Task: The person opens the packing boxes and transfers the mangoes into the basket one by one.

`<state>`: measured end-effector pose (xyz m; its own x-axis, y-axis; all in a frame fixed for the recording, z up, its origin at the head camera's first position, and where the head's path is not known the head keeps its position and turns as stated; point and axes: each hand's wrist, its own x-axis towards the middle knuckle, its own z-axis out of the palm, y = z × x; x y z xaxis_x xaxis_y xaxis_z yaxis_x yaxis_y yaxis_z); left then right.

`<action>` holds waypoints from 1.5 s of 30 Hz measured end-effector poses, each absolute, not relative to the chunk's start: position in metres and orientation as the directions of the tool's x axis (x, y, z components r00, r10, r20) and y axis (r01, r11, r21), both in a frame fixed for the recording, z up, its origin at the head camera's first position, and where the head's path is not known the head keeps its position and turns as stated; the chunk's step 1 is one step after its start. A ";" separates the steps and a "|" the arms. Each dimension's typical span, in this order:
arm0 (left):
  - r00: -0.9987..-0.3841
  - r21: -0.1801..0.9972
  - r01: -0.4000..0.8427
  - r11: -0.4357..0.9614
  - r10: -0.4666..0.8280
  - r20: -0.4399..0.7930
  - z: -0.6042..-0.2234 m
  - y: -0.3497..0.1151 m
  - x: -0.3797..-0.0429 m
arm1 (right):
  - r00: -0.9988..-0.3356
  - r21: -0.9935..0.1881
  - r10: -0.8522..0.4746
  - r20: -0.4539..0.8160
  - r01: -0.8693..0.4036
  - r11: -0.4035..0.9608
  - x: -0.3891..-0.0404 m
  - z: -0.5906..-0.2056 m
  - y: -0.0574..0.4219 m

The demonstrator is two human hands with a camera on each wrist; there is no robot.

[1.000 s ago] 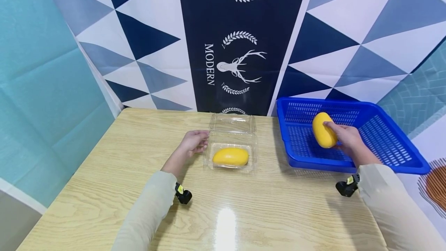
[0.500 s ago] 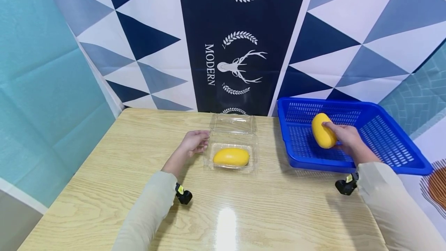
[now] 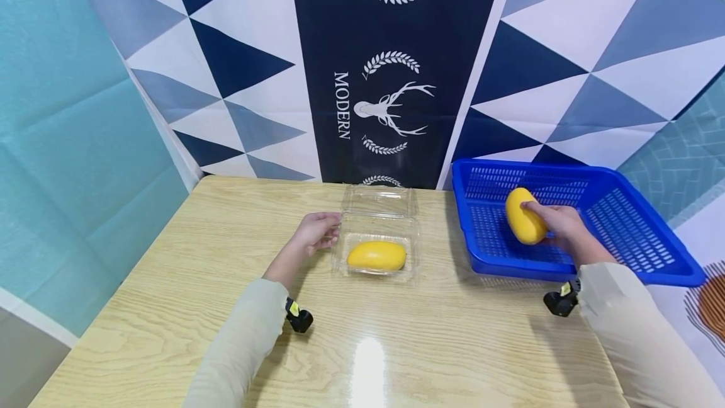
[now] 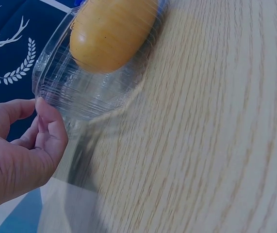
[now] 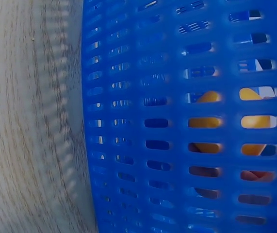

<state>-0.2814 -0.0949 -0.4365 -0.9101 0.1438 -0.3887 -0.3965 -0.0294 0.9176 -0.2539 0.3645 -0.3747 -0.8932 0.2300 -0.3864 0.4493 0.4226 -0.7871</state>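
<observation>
Our left hand (image 3: 316, 230) pinches the box (image 3: 379, 225); our right hand (image 3: 562, 223), gripping a mango (image 3: 522, 219), should avoid knocking the basket (image 3: 518, 267).

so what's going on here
A person is handling yellow fruit at a table. Their left hand pinches the edge of an open clear container, which has one yellow fruit in it. Their right hand grips a second yellow fruit at the blue basket; whether that fruit touches the basket floor isn't clear.
</observation>
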 end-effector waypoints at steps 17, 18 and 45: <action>-0.911 0.917 -0.397 -0.043 0.139 -0.388 -0.437 -0.095 -0.278 | -0.897 -0.757 0.206 -0.391 0.441 0.482 -0.256 -0.378 0.367; -0.911 0.916 -0.398 -0.046 0.139 -0.389 -0.437 -0.095 -0.278 | -0.897 -0.752 0.202 -0.392 0.439 0.491 -0.256 -0.378 0.367; -0.912 0.917 -0.396 -0.037 0.134 -0.388 -0.435 -0.094 -0.281 | -0.850 -0.650 0.175 -0.497 0.498 0.574 -0.258 -0.378 0.369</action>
<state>-0.2815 -0.0938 -0.4354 -0.9118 0.1336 -0.3882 -0.3961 -0.0374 0.9174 -0.2581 0.3694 -0.3776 -0.8498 0.1748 -0.4973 0.4983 0.5740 -0.6497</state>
